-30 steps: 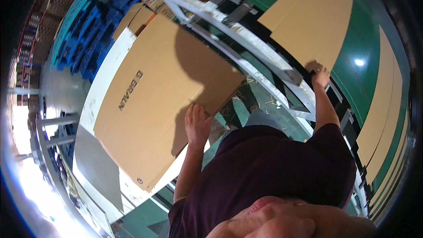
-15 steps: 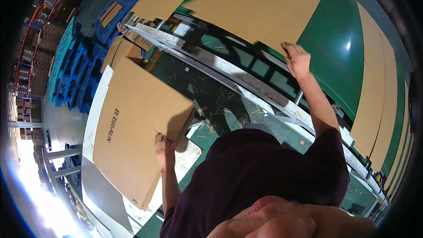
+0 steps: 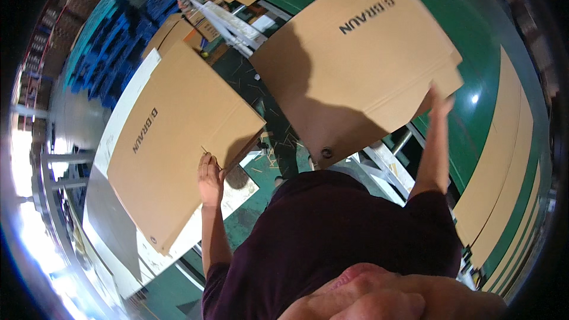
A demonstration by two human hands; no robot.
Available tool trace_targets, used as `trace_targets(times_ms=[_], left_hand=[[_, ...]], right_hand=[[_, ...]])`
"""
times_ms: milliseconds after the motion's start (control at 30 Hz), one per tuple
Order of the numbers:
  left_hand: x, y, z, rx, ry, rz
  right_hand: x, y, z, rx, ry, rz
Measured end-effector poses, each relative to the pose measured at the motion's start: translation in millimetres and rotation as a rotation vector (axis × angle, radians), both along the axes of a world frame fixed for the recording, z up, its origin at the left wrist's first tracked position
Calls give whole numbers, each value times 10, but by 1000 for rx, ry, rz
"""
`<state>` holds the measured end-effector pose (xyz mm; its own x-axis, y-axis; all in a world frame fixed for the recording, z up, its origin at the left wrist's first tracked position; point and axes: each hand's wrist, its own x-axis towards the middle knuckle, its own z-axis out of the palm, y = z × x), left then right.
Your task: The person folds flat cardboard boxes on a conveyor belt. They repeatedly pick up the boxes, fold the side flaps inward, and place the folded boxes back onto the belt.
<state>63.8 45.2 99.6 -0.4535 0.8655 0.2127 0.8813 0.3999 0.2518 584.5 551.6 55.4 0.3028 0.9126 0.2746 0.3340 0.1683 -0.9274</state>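
Observation:
A flat brown cardboard sheet with dark print (image 3: 355, 59) is raised over the gap between the table and the conveyor. My right hand (image 3: 440, 105), smeared by motion, grips it by its near right edge. On the left, more flat printed cardboard (image 3: 160, 142) lies on a white-topped table (image 3: 109, 249). My left hand (image 3: 210, 179) rests at the near right edge of that cardboard, fingers extended and lying on it. A thin cardboard sliver (image 3: 204, 149) shows at its fingertips.
A green conveyor belt (image 3: 474, 136) carries further cardboard sheets (image 3: 504, 166) on the right. Blue pallets (image 3: 112, 53) stand at the far left. Cardboard scraps litter the green floor (image 3: 252, 92) between table and conveyor. A white metal frame (image 3: 388, 163) runs along the belt.
My right hand has drawn a cardboard sheet off the belt toward me, and its printed face now shows. My left hand stays on the cardboard at the table. The view has shifted slightly.

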Motion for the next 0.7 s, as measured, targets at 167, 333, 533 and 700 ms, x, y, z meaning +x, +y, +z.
trace_targets(times_ms=[167,333,533,700], left_hand=[[-5,-7,23,3,-5,23],[-8,-60,5,3,21,38],[-51,-22,-87,90,33,12],[-30,-22,-107,163,27,29]], right_hand=[[-974,-1015,-1473,-863,1048,359],[-1265,-730,-403,-664,963,368],[-1853,-481,938,-377,901,691],[-3085,-1796,1044,-349,813,753]])
